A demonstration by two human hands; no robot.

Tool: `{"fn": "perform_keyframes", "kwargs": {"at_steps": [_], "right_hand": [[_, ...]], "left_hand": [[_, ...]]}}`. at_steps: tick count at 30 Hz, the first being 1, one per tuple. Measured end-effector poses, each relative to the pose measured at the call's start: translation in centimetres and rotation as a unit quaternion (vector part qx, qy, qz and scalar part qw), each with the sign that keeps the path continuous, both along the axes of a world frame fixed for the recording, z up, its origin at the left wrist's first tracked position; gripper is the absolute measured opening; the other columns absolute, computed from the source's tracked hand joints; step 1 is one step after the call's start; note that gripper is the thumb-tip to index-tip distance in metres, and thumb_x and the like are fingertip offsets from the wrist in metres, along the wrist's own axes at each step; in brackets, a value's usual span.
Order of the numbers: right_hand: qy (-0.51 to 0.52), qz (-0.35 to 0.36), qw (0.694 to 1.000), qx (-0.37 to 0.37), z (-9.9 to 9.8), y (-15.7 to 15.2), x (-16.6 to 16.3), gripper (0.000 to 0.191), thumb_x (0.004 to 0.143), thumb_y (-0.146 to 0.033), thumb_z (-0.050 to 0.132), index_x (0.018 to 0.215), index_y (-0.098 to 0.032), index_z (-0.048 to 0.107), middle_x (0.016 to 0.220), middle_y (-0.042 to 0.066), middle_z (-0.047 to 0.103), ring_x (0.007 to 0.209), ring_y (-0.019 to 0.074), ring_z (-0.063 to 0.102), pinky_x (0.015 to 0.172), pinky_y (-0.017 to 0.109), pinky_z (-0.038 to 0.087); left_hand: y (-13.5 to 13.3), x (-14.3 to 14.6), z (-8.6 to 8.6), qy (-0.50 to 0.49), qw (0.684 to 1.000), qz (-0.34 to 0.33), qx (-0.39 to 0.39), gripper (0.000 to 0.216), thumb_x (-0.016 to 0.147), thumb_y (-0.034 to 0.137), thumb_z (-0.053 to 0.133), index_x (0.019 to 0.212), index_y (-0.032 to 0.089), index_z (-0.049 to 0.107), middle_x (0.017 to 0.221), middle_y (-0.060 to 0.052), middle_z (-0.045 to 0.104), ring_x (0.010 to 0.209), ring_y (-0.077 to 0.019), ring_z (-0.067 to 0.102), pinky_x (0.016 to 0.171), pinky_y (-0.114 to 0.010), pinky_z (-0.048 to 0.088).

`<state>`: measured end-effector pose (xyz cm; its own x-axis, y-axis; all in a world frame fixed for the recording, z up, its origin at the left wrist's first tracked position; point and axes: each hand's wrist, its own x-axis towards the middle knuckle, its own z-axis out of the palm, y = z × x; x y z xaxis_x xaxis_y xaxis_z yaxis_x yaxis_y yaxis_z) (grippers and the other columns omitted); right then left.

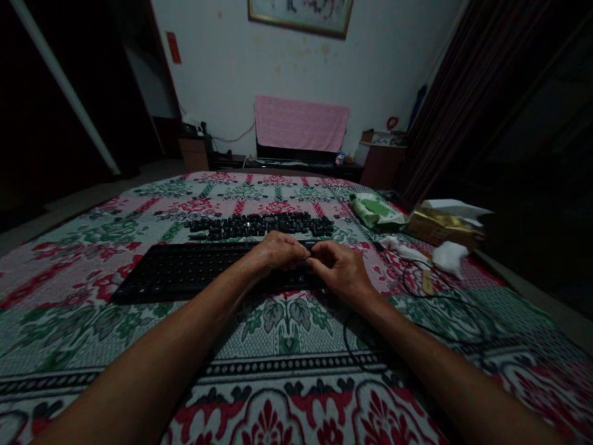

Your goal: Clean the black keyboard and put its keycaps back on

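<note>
A black keyboard (185, 269) without its keycaps lies across the patterned bedspread (287, 321). Over its right part, my left hand (280, 250) and my right hand (340, 266) come together, fingertips nearly touching. Both hands are closed in a pinch. Whatever lies between the fingers is too small and dark to name. Just beyond the keyboard, many loose black keycaps (259, 225) are spread in a long band. My hands and left forearm cover part of the keyboard.
To the right lie a green-and-white wipes pack (376, 210), a golden tissue box (440, 225), crumpled white tissues (449, 256) and a small tan piece (427, 282). A black cable (445, 337) loops near my right forearm. A pink towel (301, 123) hangs by the far wall.
</note>
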<state>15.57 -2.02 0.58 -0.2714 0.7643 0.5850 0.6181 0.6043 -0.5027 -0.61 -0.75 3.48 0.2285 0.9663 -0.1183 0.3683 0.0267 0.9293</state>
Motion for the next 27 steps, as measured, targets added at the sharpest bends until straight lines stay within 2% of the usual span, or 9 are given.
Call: {"fn": "perform_keyframes", "kwargs": {"at_steps": [4, 12, 19, 27], "right_hand": [[-0.038, -0.007, 0.999, 0.027, 0.3, -0.1, 0.0, 0.011, 0.07, -0.017, 0.057, 0.081, -0.018, 0.061, 0.07, 0.001, 0.063, 0.064, 0.0125, 0.056, 0.061, 0.023, 0.042], [-0.075, 0.019, 0.997, -0.008, 0.0, 0.2, 0.6, 0.018, 0.072, -0.017, 0.055, 0.088, -0.018, 0.063, 0.079, 0.003, 0.065, 0.07, 0.0137, 0.057, 0.066, 0.025, 0.043], [-0.109, 0.078, 0.989, -0.068, 1.0, 0.0, 1.1, 0.019, 0.072, -0.016, 0.055, 0.088, -0.019, 0.066, 0.085, 0.003, 0.065, 0.077, 0.0138, 0.057, 0.07, 0.026, 0.043], [-0.131, 0.096, 0.971, -0.175, 1.3, 0.1, 2.0, 0.016, 0.069, -0.021, 0.059, 0.082, -0.017, 0.067, 0.074, 0.001, 0.063, 0.06, 0.0102, 0.056, 0.054, 0.021, 0.041]], "left_hand": [[0.1, 0.0, -0.1, 0.009, 1.0, -0.006, -0.011, 0.018, 0.062, 0.031, 0.059, 0.056, 0.013, 0.057, 0.049, 0.002, 0.052, 0.044, -0.0082, 0.047, 0.043, -0.02, 0.037], [0.1, -0.1, -0.1, 0.051, 0.998, -0.021, -0.019, 0.019, 0.065, 0.031, 0.056, 0.057, 0.013, 0.057, 0.051, 0.001, 0.054, 0.045, -0.0085, 0.048, 0.042, -0.02, 0.037], [0.3, -0.5, 0.1, 0.083, 0.996, -0.002, 0.024, 0.021, 0.065, 0.031, 0.056, 0.053, 0.014, 0.054, 0.045, 0.004, 0.046, 0.039, -0.0059, 0.037, 0.038, -0.02, 0.027], [0.9, -0.8, -0.6, 0.107, 0.994, 0.0, 0.018, 0.016, 0.066, 0.028, 0.056, 0.066, 0.013, 0.062, 0.045, 0.005, 0.048, 0.039, -0.0057, 0.039, 0.039, -0.019, 0.029]]}}
